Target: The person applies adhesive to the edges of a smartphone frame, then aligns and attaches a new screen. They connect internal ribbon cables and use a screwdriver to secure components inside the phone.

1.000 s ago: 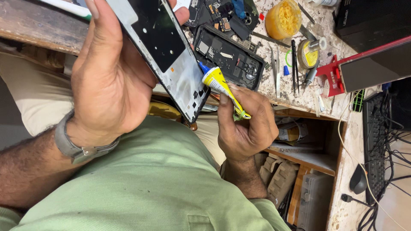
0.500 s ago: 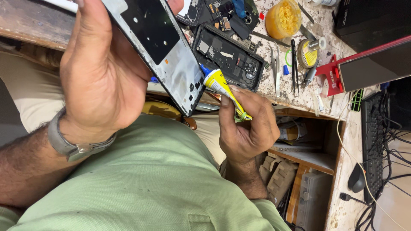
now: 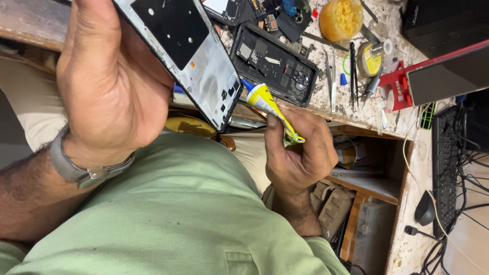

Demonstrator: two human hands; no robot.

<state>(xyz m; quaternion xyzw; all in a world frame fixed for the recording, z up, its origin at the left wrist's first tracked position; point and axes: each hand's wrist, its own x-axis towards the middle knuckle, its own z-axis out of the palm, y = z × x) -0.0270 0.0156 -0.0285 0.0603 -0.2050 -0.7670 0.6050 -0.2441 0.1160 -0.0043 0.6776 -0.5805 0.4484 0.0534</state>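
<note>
My left hand, with a grey watch on the wrist, holds up a phone frame, silver with a black panel, its inner side facing me. The thumb lies on the frame's left edge and the fingers are behind it. My right hand grips a small yellow glue tube with a blue nozzle. The nozzle points at the frame's lower right edge, touching it or nearly so. Both hands hover above my lap in front of the workbench.
On the bench lie an opened black phone body, tweezers, a yellow pot, a tape roll and a red holder with a dark screen. A keyboard, mouse and cables sit at right.
My left hand has shifted the frame slightly up and left in view. The right hand and glue tube stay at the frame's lower edge.
</note>
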